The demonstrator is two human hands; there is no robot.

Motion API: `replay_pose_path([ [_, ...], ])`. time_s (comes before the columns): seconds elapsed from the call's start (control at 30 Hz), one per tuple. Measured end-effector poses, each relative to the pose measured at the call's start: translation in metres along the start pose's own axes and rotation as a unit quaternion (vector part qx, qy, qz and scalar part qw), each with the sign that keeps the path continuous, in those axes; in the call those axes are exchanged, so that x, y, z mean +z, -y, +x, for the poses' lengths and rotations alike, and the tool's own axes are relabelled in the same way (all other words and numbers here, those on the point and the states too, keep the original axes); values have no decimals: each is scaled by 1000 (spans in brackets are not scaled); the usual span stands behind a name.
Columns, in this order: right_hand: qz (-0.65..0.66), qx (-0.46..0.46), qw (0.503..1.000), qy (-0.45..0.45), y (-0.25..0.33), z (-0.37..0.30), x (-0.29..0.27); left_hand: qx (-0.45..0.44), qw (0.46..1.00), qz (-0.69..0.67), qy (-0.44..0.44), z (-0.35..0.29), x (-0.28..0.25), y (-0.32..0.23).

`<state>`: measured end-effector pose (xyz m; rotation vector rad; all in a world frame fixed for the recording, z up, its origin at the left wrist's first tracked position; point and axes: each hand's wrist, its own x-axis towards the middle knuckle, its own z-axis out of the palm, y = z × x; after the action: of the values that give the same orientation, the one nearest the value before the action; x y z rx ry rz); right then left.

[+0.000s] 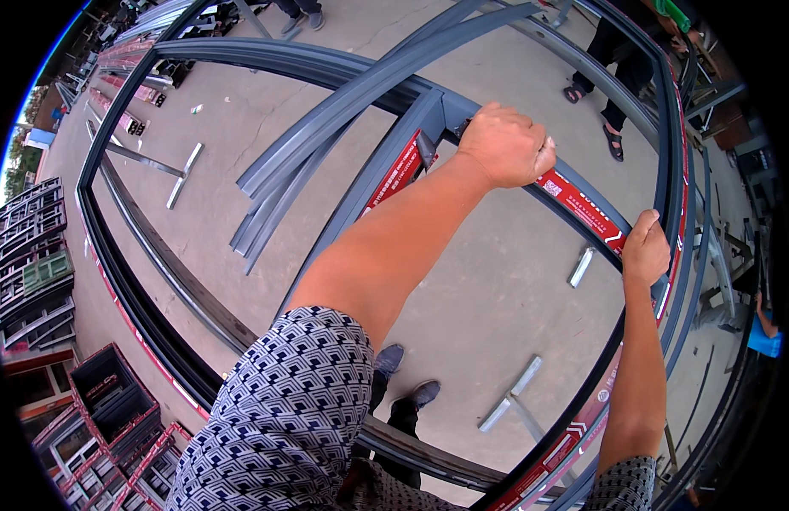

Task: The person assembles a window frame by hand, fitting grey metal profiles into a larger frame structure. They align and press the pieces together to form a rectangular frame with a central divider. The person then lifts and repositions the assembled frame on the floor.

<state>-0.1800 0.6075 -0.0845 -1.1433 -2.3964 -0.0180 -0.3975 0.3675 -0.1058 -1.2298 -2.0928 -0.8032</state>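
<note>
A large dark grey metal window frame (267,54) lies raised above the ground in front of me. Red printed protective film (582,207) covers parts of its inner bars, and a loose flap of film (426,149) stands up near the inner corner. My left hand (509,146) is closed in a fist over the inner bar by that corner. Whatever is inside its fingers is hidden. My right hand (647,249) is wrapped round the frame where the inner bar meets the right side. Loose grey metal profiles (343,106) lie across the frame's far left part.
Metal stand legs (186,175) rest on the concrete floor (488,289). Another person's sandalled feet (613,143) are beyond the frame at the far right; more shoes (302,20) show at the top. Stacked frames (37,264) and a red-edged stack (113,396) stand at left.
</note>
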Motion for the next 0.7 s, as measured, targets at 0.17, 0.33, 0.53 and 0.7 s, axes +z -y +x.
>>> replay_pose_path([
  [0.17, -22, 10, 1000, 2, -4, 3, 3, -8, 1000, 0, -13, -1, 4, -1],
  [0.33, -24, 13, 1000, 5, 0, 2, 0, -23, 1000, -7, -3, -2, 6, -2],
  [0.53, -33, 4, 999, 4, -2, 3, 1, -37, 999, 0, 33, -1, 3, -3],
  [0.7, -34, -11, 999, -4, -6, 3, 3, -40, 998, -2, 38, -1, 2, -3],
])
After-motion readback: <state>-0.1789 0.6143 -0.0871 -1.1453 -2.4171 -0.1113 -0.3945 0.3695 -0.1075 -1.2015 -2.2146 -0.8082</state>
